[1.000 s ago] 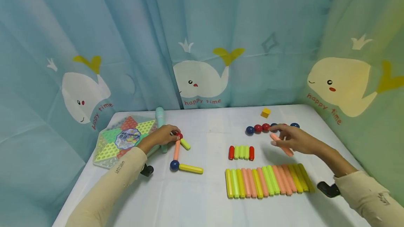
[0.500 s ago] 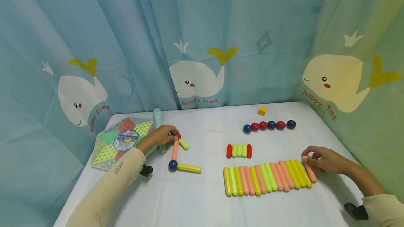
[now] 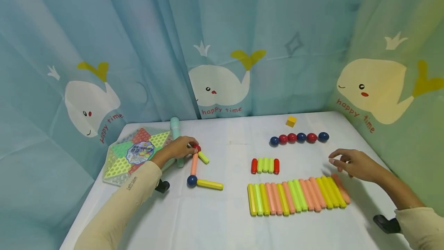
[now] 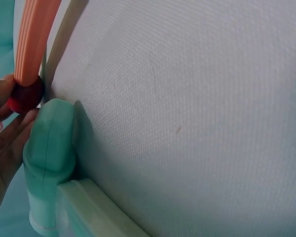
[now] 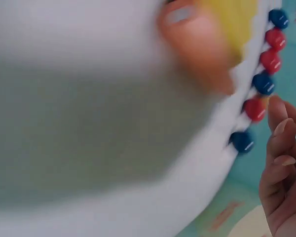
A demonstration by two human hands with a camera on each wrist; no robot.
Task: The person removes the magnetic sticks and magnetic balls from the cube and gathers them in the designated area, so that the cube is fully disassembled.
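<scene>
My left hand [image 3: 179, 147] pinches a red ball [image 4: 25, 97] at the top of a small joined shape. From that ball run an orange stick [image 3: 194, 164] and a short lime stick [image 3: 204, 157]. At the orange stick's near end sits a dark blue ball [image 3: 192, 181], with a yellow stick [image 3: 210, 184] pointing right from it. My right hand [image 3: 359, 164] is raised, fingers loosely bent, holding nothing. Below it, a row of long coloured sticks [image 3: 300, 196] ends at the right in a slanted orange stick [image 3: 341, 190], blurred in the right wrist view.
Behind the long row lie short red and lime sticks [image 3: 265, 166], then a line of blue and red balls [image 3: 292, 137]. A yellow cube [image 3: 291, 121] stands farther back. By my left forearm are a patterned game box [image 3: 118, 169] and a mint-green rounded cylinder [image 3: 175, 126].
My right hand carried the orange stick from near the balls to the row's right end, set it down there, released it and lifted away. The left hand stayed on the red ball.
</scene>
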